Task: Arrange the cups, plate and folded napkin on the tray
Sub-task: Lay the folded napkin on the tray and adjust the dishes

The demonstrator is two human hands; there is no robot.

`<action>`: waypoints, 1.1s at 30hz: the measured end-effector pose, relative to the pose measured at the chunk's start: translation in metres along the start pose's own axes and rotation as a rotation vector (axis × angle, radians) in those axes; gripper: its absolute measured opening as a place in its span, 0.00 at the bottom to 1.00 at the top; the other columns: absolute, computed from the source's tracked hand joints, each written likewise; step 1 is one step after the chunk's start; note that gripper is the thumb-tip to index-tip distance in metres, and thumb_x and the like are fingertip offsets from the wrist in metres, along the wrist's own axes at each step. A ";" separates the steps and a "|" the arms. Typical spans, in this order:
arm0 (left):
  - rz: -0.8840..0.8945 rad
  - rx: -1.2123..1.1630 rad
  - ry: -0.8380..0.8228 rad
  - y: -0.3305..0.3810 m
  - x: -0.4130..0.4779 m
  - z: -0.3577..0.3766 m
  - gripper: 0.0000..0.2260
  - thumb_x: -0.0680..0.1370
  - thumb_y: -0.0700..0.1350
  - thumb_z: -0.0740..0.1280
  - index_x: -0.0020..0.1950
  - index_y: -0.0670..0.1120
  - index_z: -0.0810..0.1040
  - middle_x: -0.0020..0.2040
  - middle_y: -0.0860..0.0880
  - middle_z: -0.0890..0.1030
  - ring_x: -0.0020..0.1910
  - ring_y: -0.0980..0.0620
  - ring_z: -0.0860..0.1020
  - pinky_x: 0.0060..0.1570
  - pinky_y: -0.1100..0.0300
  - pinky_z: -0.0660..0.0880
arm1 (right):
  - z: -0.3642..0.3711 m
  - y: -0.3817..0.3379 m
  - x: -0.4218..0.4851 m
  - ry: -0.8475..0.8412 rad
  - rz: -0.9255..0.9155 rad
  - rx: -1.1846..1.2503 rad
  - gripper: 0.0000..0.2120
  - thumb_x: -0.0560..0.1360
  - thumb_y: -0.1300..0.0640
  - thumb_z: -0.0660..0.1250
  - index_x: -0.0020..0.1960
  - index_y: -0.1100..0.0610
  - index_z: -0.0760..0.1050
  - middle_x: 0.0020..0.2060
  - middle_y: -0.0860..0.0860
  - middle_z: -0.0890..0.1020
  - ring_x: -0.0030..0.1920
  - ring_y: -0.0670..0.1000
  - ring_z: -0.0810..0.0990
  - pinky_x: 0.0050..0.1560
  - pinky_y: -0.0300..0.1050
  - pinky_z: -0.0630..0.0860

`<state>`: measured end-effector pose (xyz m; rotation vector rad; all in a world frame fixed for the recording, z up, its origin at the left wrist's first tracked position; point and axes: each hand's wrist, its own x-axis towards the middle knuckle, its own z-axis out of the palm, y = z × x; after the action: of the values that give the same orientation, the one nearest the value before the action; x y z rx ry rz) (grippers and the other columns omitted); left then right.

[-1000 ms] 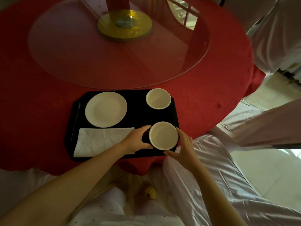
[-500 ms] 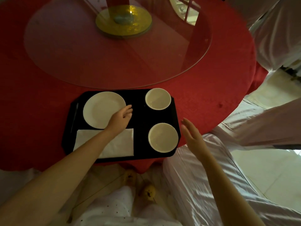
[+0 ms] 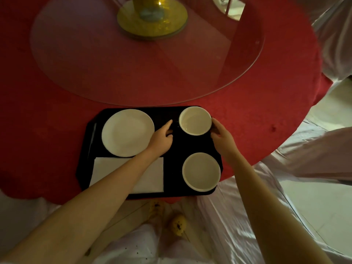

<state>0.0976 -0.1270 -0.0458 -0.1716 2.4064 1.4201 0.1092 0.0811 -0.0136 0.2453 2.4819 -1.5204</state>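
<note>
A black tray [image 3: 175,149] lies at the near edge of the red table. On it a white plate [image 3: 127,132] sits far left, and a folded white napkin [image 3: 152,180] lies near left, partly under my left forearm. One white cup [image 3: 201,171] stands near right, another cup [image 3: 195,121] far right. My right hand [image 3: 221,134] curls around the far cup's right side, thumb at its rim. My left hand [image 3: 162,136] hovers over the tray just left of that cup, fingers apart, a small gap between them and the cup.
A round glass turntable [image 3: 133,63] on a gold base [image 3: 152,18] covers the table's middle, just beyond the tray. White-covered chairs [image 3: 314,149] stand close at the right. The tray's near edge overhangs the table edge above my legs.
Both hands let go of the near cup, which stays in place. My left hand passed over the plate's edge, and both hands have come up to the far cup.
</note>
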 end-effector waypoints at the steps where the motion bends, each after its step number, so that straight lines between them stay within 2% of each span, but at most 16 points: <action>1: 0.001 0.002 -0.001 0.000 0.001 -0.001 0.25 0.78 0.38 0.57 0.74 0.52 0.57 0.69 0.43 0.71 0.54 0.56 0.76 0.41 0.70 0.71 | 0.001 0.001 -0.002 0.015 0.009 0.016 0.24 0.76 0.67 0.54 0.71 0.54 0.64 0.65 0.54 0.74 0.65 0.53 0.72 0.67 0.55 0.69; 2: 0.001 0.004 -0.003 0.001 0.003 -0.002 0.25 0.78 0.39 0.57 0.74 0.52 0.58 0.69 0.43 0.71 0.55 0.55 0.75 0.43 0.69 0.71 | 0.001 0.002 -0.004 0.026 0.014 0.024 0.23 0.76 0.67 0.54 0.70 0.55 0.65 0.65 0.54 0.75 0.65 0.53 0.72 0.66 0.54 0.69; 5: -0.004 0.001 -0.010 0.002 0.007 -0.005 0.25 0.78 0.39 0.58 0.73 0.53 0.59 0.68 0.44 0.72 0.49 0.58 0.75 0.40 0.71 0.71 | 0.003 0.005 -0.011 0.039 0.018 0.032 0.23 0.77 0.66 0.54 0.70 0.54 0.65 0.64 0.53 0.76 0.63 0.52 0.74 0.66 0.52 0.71; 8: -0.004 -0.007 -0.015 0.001 0.008 -0.006 0.25 0.77 0.39 0.59 0.73 0.54 0.59 0.68 0.44 0.73 0.45 0.60 0.75 0.41 0.67 0.73 | 0.005 0.007 -0.015 0.042 0.024 0.048 0.23 0.77 0.65 0.55 0.71 0.54 0.64 0.64 0.52 0.76 0.63 0.51 0.74 0.65 0.51 0.71; 14: 0.019 -0.028 -0.034 -0.005 0.005 -0.007 0.27 0.77 0.38 0.61 0.74 0.52 0.58 0.70 0.45 0.70 0.54 0.59 0.73 0.52 0.59 0.74 | 0.004 0.005 -0.011 0.034 0.024 0.041 0.22 0.77 0.64 0.56 0.70 0.53 0.66 0.62 0.52 0.77 0.61 0.51 0.75 0.64 0.50 0.73; 20: 0.024 -0.044 -0.043 -0.006 0.007 -0.007 0.28 0.76 0.38 0.61 0.74 0.52 0.58 0.71 0.46 0.68 0.54 0.59 0.73 0.51 0.61 0.73 | 0.004 0.006 -0.009 0.028 0.038 0.077 0.22 0.76 0.65 0.56 0.69 0.53 0.66 0.62 0.52 0.77 0.61 0.51 0.75 0.63 0.50 0.73; 25: 0.021 -0.059 -0.034 -0.007 0.009 -0.005 0.27 0.76 0.39 0.62 0.73 0.52 0.59 0.71 0.46 0.69 0.59 0.56 0.74 0.50 0.63 0.72 | 0.004 0.006 -0.006 0.034 0.034 0.067 0.23 0.76 0.65 0.56 0.69 0.52 0.66 0.62 0.51 0.76 0.61 0.51 0.75 0.63 0.52 0.73; 30: 0.012 -0.066 -0.033 -0.006 0.010 -0.006 0.27 0.76 0.39 0.62 0.73 0.53 0.59 0.70 0.46 0.70 0.53 0.59 0.74 0.52 0.60 0.75 | 0.004 0.006 -0.005 0.036 0.028 0.080 0.23 0.76 0.66 0.56 0.69 0.50 0.66 0.61 0.50 0.77 0.60 0.50 0.75 0.63 0.52 0.73; 33: 0.018 -0.060 -0.037 -0.004 0.012 -0.007 0.27 0.76 0.39 0.62 0.73 0.52 0.59 0.71 0.46 0.69 0.52 0.60 0.74 0.48 0.64 0.74 | 0.004 0.007 -0.004 0.034 0.032 0.084 0.23 0.76 0.66 0.56 0.69 0.50 0.66 0.61 0.50 0.77 0.60 0.50 0.75 0.64 0.54 0.73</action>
<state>0.0864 -0.1340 -0.0505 -0.1373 2.3436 1.4912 0.1155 0.0802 -0.0204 0.3256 2.4307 -1.6221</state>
